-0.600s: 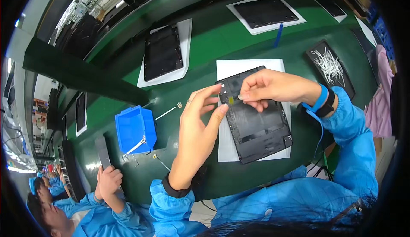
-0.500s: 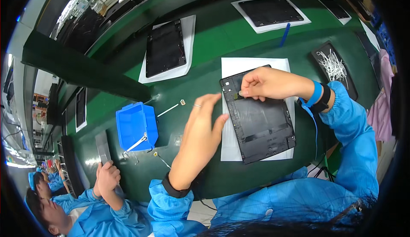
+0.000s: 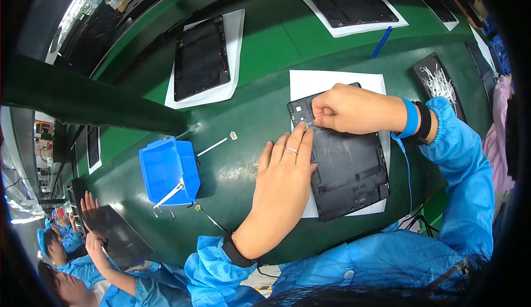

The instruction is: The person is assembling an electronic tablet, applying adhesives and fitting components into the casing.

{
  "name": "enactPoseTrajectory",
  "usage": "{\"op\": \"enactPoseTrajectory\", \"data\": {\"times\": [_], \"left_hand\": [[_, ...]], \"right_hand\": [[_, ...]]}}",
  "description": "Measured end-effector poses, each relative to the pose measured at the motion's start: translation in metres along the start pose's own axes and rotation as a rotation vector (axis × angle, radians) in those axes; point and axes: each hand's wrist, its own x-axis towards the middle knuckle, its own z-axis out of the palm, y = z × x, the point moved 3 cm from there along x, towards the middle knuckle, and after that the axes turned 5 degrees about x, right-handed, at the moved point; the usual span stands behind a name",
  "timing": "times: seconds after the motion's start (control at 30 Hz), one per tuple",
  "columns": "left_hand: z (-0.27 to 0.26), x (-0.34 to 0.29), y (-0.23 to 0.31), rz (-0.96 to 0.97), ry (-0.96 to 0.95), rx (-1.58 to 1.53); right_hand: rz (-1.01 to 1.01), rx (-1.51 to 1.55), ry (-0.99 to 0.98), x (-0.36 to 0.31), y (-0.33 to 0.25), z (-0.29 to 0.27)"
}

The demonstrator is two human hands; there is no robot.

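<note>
Your black panel (image 3: 351,168) lies inner side up and slightly skewed on the white sheet (image 3: 310,80), with no cover over it, and both your hands are at its upper part. Your left hand (image 3: 285,188) has its fingers stretched out, tips set down near the upper left edge; your right hand (image 3: 354,109) has thumb and fingers pressed together just beside them. Those fingers hide the spot, so I cannot tell what, if anything, you pinch or how much there is finished. The panel's lower edge reaches about to the sheet's. For moving, your roomier side looks to be the left, where green tabletop (image 3: 254,127) stretches toward the blue bin (image 3: 189,160); on the right, the black tray (image 3: 421,80) of white strips (image 3: 441,86) crowds your sleeve.
</note>
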Motion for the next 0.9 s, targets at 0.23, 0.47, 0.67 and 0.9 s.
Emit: {"op": "enactPoseTrajectory", "data": {"times": [0.23, 0.47, 0.67, 0.9], "left_hand": [[0.009, 0.000, 0.003, 0.042, -0.039, 0.269], [0.010, 0.004, 0.017, 0.082, -0.124, 0.621], [0.011, 0.008, 0.018, 0.099, -0.102, 0.592], [0.015, 0.020, 0.028, 0.100, -0.090, 0.574]], "right_hand": [[-0.038, 0.013, 0.010, 0.001, 0.005, 0.001], [-0.017, 0.075, 0.051, -0.011, 0.004, -0.007], [0.133, 0.334, 0.148, -0.038, 0.034, -0.016], [0.271, 0.452, 0.290, -0.049, 0.039, -0.015]]}}
